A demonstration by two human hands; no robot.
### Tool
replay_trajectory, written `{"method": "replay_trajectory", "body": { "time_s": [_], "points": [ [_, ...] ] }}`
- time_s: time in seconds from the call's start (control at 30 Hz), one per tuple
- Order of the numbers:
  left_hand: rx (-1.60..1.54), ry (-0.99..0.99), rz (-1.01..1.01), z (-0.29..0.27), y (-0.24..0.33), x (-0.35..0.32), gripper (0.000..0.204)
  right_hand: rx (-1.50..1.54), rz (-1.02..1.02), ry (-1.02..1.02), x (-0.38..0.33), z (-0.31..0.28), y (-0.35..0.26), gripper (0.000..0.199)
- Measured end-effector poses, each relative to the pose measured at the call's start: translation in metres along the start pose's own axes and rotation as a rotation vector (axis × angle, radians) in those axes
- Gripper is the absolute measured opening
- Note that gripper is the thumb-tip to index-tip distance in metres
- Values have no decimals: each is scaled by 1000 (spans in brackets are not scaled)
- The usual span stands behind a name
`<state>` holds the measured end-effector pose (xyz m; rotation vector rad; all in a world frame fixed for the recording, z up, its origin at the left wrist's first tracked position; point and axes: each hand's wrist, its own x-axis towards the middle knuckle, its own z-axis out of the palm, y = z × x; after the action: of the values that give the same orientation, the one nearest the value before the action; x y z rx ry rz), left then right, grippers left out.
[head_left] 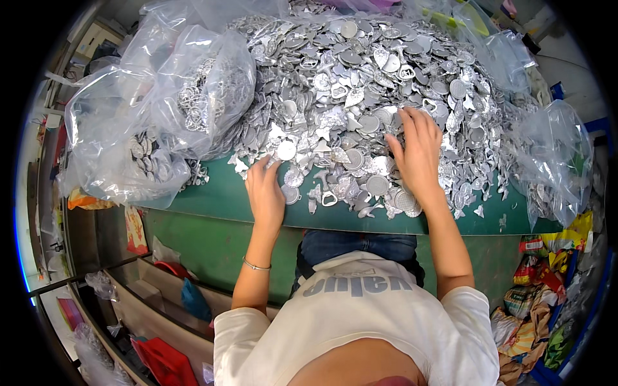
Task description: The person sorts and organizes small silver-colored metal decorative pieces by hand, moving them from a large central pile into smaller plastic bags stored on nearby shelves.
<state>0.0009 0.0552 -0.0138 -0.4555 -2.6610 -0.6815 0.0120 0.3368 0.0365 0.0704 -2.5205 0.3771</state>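
Note:
A large heap of small silver-grey metal castings (pixel 360 90), with round discs, leaf shapes and other flat figures among them, covers most of the green table. My right hand (pixel 418 151) lies on the heap's near right part, thumb and fingers apart, with nothing visible in it. At the near left edge of the heap, my left hand (pixel 264 196) rests with slightly bent fingers, their tips by the loose pieces. A bright round disc (pixel 286 150) is just beyond its fingertips, and a greyer disc (pixel 291 194) lies beside it.
Clear plastic bags (pixel 116 122) holding metal parts stand at the left of the table. Another clear bag (pixel 557 154) sits at the right edge. The green table edge (pixel 347 230) runs before my lap. Lower left are shelving and a red container (pixel 166 361); colourful packages (pixel 531 302) are piled lower right.

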Motion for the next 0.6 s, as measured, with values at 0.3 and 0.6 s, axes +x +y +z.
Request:
{"method": "replay_trajectory", "body": {
  "time_s": [0.3,0.6],
  "points": [
    [-366,10,55,0,60,18,33,190,-27,-345,-36,-5,-19,54],
    [-171,-404,520,46,125,48,47,261,208,98,-55,-36,29,17]
  ]
}}
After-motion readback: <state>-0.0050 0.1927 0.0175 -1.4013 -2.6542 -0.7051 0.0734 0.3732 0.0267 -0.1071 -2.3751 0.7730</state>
